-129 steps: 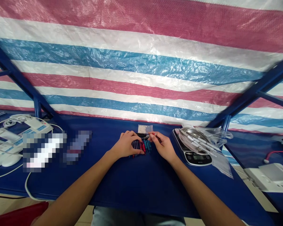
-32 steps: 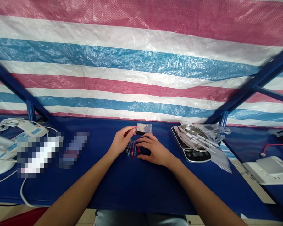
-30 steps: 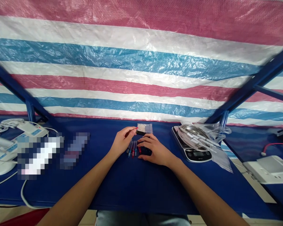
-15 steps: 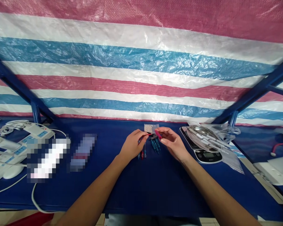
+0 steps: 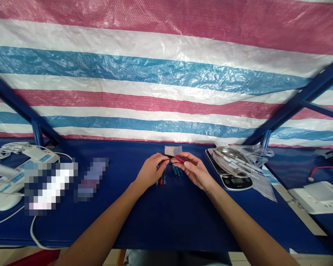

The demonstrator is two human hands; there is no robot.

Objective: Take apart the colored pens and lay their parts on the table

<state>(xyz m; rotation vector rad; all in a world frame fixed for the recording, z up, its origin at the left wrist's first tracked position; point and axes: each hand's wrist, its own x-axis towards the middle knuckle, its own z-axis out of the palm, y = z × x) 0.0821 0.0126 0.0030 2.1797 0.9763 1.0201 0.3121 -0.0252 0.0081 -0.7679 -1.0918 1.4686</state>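
Lifted since, left hand and right hand close grips on one red pen, near the scale.

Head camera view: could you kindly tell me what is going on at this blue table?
A person at a blue table pinches a small red-tipped piece between the left hand and right hand, held over the tabletop. Under the hands lie loose blue pieces and red pieces; a small clear bag lies behind them. To the right stands a digital scale bearing a metal bowl.
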